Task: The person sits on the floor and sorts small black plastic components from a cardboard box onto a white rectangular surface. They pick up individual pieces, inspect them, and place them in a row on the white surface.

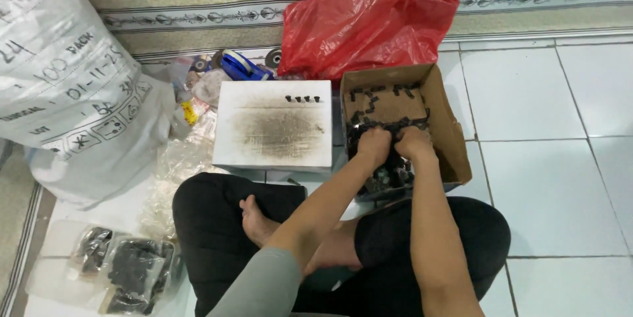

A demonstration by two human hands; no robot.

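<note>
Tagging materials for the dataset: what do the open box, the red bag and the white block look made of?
Open box: brown corrugated cardboard by the look, matte, flaps folded out. Red bag: thin plastic film, glossy and crumpled. White block: unclear, possibly foam or painted board; matte, smudged dark at its middle. Both hands are in the box.

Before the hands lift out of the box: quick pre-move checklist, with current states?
1. Both hands in the cardboard box: ok; left hand and right hand are pressed into the small black parts.
2. Grip on parts: cannot tell; fingers are curled under, hidden.
3. Box upright and steady on the tiled floor: ok.
4. White block free for placing: ok; only a short row of black pieces near its far edge.
5. Red plastic bag clear of the box opening: ok.
</note>
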